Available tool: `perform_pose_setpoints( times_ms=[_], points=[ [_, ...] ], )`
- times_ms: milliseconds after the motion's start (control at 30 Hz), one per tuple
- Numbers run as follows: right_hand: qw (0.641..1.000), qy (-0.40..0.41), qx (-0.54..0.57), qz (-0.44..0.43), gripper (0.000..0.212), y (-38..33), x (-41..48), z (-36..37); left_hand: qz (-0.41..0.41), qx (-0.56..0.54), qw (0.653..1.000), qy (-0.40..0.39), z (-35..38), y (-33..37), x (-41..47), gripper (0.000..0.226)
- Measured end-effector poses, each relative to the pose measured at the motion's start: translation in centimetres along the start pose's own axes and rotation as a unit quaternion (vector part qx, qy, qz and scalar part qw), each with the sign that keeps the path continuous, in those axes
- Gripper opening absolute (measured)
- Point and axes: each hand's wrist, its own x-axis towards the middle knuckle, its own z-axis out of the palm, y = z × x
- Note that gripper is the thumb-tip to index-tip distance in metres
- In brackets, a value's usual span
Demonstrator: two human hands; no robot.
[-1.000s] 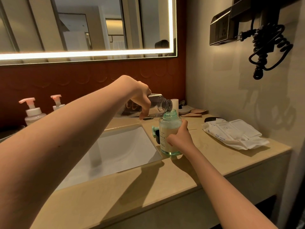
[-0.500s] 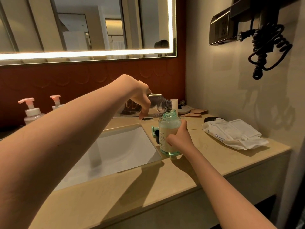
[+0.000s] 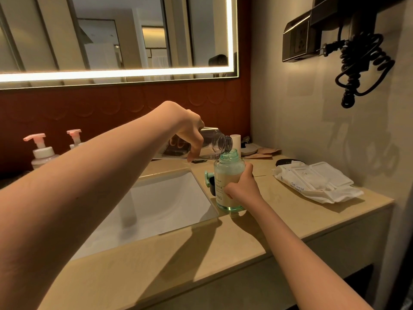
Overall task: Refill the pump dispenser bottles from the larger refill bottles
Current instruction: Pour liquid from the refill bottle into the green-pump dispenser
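The green dispenser bottle (image 3: pixel 229 175) stands uncapped on the counter (image 3: pixel 274 220) at the corner of the sink (image 3: pixel 156 206). Its pump head (image 3: pixel 209 178) lies just beside it. The right hand (image 3: pixel 242 186) wraps its fingers (image 3: pixel 229 192) round the bottle. The left hand (image 3: pixel 190 128) grips the tilted refill bottle (image 3: pixel 215 142), whose mouth is at the dispenser's opening. A wipes pack (image 3: pixel 312 182) lies apart to the right.

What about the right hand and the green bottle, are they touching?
Touching. The head view shows the right hand curled around the green bottle, with no gap between them.
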Motion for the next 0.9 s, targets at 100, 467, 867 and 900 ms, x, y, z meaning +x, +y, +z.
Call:
perform_pose_setpoints(
  times_ms=[100, 467, 867, 900],
  points=[
    [1.0, 0.0, -0.001, 0.0, 0.078, -0.05, 0.04, 0.03, 0.001, 0.003, 1.0, 0.001, -0.1, 0.02, -0.02, 0.077],
    [1.0, 0.003, -0.005, 0.001, 0.076, -0.01, -0.02, 0.01, -0.001, 0.013, 1.0, 0.003, -0.27, 0.3, -0.09, 0.07],
    [1.0, 0.0, -0.007, -0.002, 0.075, -0.08, -0.21, -0.13, 0.002, 0.029, 1.0, 0.004, -0.42, 0.42, -0.05, 0.071],
    [1.0, 0.001, -0.008, -0.002, 0.075, -0.09, -0.22, -0.11, 0.002, 0.03, 1.0, 0.002, -0.43, 0.4, -0.06, 0.07]
  ],
)
